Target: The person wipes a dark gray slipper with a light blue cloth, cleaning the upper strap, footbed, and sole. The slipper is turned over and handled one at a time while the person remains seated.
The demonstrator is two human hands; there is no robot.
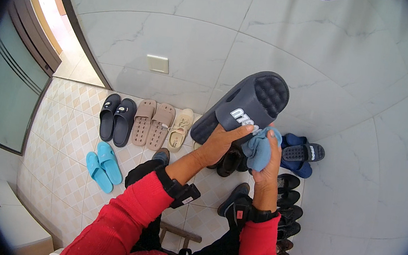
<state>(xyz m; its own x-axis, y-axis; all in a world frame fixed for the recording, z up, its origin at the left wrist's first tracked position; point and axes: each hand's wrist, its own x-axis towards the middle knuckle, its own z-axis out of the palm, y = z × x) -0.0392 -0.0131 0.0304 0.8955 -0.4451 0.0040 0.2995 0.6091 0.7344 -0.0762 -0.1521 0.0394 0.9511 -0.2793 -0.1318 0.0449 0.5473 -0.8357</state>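
My left hand (pixel 221 142) grips a large dark grey slide sandal (pixel 242 107) by its strap, thumb on top and the other fingers hidden inside. White lettering marks the strap. The sandal is tilted, its bumpy insole showing at the upper right. My right hand (pixel 270 161) holds a bunched blue cloth (pixel 259 149) against the lower right side of the strap. Beyond my right hand, a smaller-looking dark slide (pixel 297 152) lies across a pair of blue shoes (pixel 303 169) on the floor.
Along the wall stand dark slippers (pixel 123 122), beige slides (pixel 143 122) and a cream lace-up shoe (pixel 180 130). Turquoise slippers (pixel 109 162) lie at the left. Several black shoes (pixel 288 214) line the right wall. A wooden stool (pixel 180 231) is below me; a glass-panelled door (pixel 12 86) is left.
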